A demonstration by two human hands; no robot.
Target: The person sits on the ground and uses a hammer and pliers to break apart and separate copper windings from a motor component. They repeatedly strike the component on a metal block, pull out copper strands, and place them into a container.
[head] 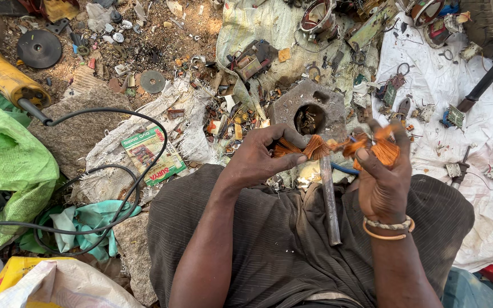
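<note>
Both hands, left hand [261, 155] and right hand [382, 171], pinch a copper wire bundle [338, 147] apart, metal rod [330, 199] at six o'clock.

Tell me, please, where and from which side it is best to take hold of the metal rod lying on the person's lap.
Grip the metal rod at its bare lower half, coming from above. It lies nearly straight along the lap, and its upper end runs under the copper wire bundle pinched by the left hand and right hand, so that end is probably blocked.
</note>
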